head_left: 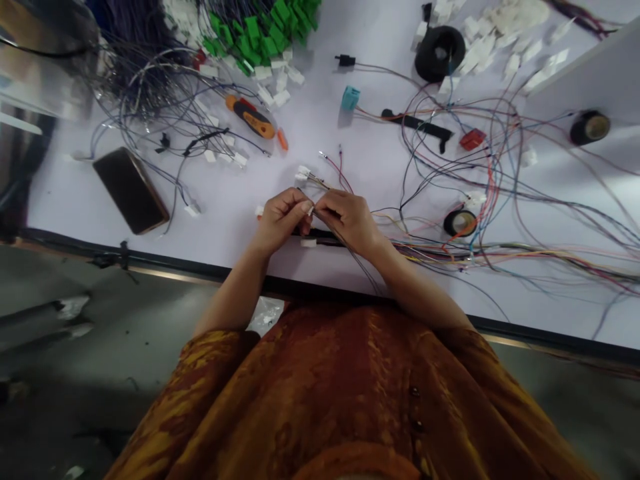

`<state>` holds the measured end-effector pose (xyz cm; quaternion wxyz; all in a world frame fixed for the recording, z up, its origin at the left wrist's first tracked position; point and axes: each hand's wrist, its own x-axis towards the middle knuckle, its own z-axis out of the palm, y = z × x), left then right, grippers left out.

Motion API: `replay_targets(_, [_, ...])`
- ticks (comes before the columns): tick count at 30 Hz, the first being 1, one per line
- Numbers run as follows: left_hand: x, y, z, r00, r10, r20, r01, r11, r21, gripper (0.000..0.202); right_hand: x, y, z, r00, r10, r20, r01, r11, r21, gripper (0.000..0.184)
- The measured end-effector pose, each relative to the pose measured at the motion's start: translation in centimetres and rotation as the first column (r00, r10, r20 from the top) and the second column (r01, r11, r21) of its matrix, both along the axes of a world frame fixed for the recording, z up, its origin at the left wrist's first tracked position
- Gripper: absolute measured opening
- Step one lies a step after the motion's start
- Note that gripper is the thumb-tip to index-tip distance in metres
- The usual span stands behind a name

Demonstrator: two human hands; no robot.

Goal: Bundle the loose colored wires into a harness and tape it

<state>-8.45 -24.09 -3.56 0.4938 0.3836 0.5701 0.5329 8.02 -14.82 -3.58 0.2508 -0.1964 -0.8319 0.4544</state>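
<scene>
The small white connector (310, 211) lies at centre frame, between the left hand (281, 220) and the right hand (350, 220), about equally near both. The left-hand fingers (306, 207) pinch it at the tips, and the right-hand fingers (320, 208) press in from the opposite side. Thin dark wires (361, 267) run from the hands toward the lower right, across the front edge of the desk (320, 113). The connector's long axis is too small to resolve.
</scene>
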Motion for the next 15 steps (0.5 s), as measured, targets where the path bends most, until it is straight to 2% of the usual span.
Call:
replay_targets(6, [0.27, -0.21, -0.24, 0.998, 0.032, 0.045, -0.034, 0.999, 0.035, 0.039, -0.29, -0.5, -0.52, 0.995, -0.059, -0.076, 0.06, 0.998, 0.003, 0.024])
replay_targets(11, [0.58, -0.15, -0.47, 0.989, 0.059, 0.133, -0.065, 0.997, 0.046, 0.036, -0.18, -0.38, -0.62, 0.99, -0.087, -0.115, 0.079, 0.995, -0.067, 0.021])
replay_targets(15, [0.79, -0.21, -0.28, 0.997, 0.043, 0.069, -0.047, 0.997, 0.061, 0.036, 0.05, -0.51, -0.41, 0.992, -0.054, -0.118, 0.049, 0.998, -0.039, 0.024])
